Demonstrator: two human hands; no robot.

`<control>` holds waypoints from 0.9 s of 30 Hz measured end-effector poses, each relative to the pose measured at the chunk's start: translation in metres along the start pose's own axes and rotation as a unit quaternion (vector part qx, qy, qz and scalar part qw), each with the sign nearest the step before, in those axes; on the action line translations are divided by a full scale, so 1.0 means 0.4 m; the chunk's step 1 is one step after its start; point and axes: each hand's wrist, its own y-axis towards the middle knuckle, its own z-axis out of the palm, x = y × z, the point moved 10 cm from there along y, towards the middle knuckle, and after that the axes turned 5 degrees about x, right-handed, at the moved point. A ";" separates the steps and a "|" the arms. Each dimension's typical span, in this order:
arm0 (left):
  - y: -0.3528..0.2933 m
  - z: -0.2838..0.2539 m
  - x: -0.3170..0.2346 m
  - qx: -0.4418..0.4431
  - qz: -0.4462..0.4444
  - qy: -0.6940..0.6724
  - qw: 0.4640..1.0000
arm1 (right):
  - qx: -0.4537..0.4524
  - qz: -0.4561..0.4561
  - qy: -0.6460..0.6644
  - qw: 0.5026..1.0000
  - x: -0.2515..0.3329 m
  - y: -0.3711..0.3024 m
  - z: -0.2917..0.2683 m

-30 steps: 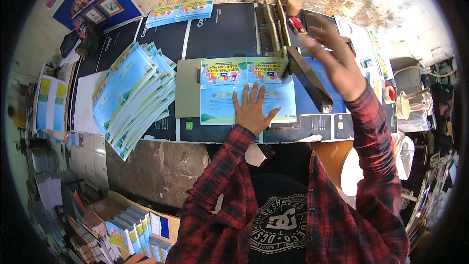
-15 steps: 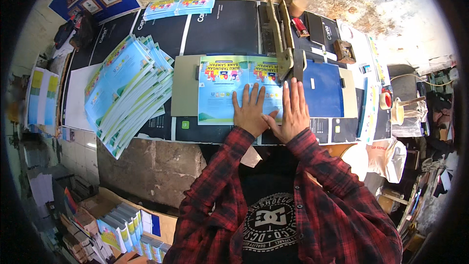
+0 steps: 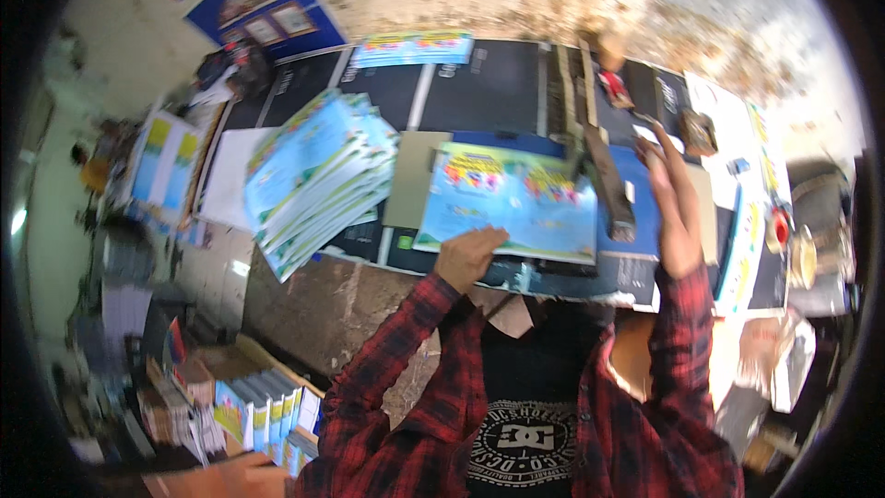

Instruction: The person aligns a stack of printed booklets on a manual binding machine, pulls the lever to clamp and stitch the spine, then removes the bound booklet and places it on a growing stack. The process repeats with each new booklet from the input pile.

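A light-blue printed cover sheet [image 3: 516,207] with yellow and green artwork lies on a blue and grey backing board [image 3: 417,180]. My left hand [image 3: 468,256] is at its lower edge, fingers together over the margin; the thumb is hidden. To the right, my right hand [image 3: 676,212] is lifted above the blue part of the board, its fingers stretched out and slightly blurred, holding nothing. Between my right hand and the sheet, over the sheet's right end, reaches the dark lever of what looks like a long-arm stapler [image 3: 608,186].
Left of the board, a fanned stack of printed covers [image 3: 318,175] spreads over the table. More covers [image 3: 413,49] lie at the back edge. A small wooden block [image 3: 698,133] and a red tape roll [image 3: 781,225] are at the right. Finished-looking booklets [image 3: 263,413] stand in a box below left.
My right hand has lifted from the sheet and moved right, past the stapler. My left hand has drawn back from flat on the sheet to its lower edge. The whole view has shifted and tilted.
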 end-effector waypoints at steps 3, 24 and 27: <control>-0.068 -0.186 -0.067 -0.063 -0.057 -0.043 0.995 | -0.054 0.044 -0.005 0.998 -0.106 -0.091 -0.107; -0.292 -0.715 0.399 -0.209 -0.371 0.240 0.872 | 0.220 0.196 -0.090 0.951 -0.257 -0.449 0.017; -0.130 -0.463 0.120 -0.120 -0.266 -0.080 0.953 | 0.311 0.215 0.113 0.919 -0.183 -0.498 0.108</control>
